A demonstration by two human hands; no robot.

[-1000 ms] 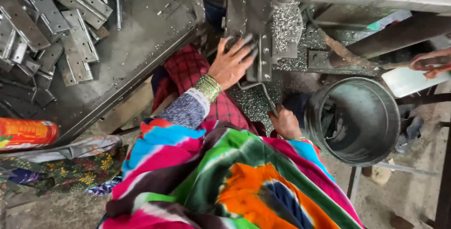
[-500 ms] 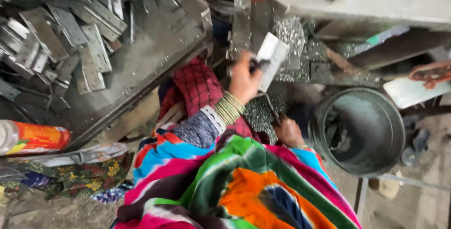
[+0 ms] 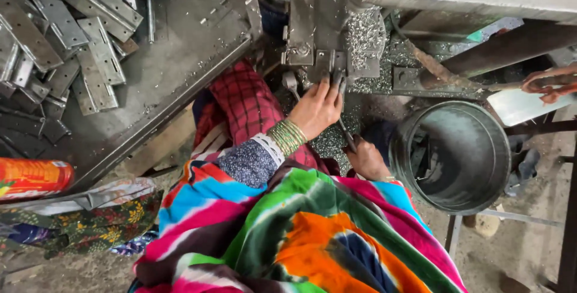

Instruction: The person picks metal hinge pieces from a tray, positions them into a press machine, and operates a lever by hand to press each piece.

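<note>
Left hand [image 3: 317, 108] is up at 12 o'clock, fingers spread flat and pressing on the steel press fixture [image 3: 317, 28]; nothing is gripped in it. Green bangles [image 3: 287, 137] are stacked on that wrist. Right hand [image 3: 365, 159] sits lower, at about 4 o'clock from the left, closed around a thin dark rod-like tool [image 3: 344, 128]; its tip is hidden. Glittering metal swarf [image 3: 365, 34] is heaped on the fixture and below it. Flat grey hinge-like plates [image 3: 90, 70], punched with holes, are piled on the dull steel surface [image 3: 174, 82] at 10 o'clock. A round sheet-metal bucket [image 3: 457, 155] stands at 3 o'clock, just beside the right hand. Another person's hand [image 3: 547, 85] is at the far right edge.
</note>
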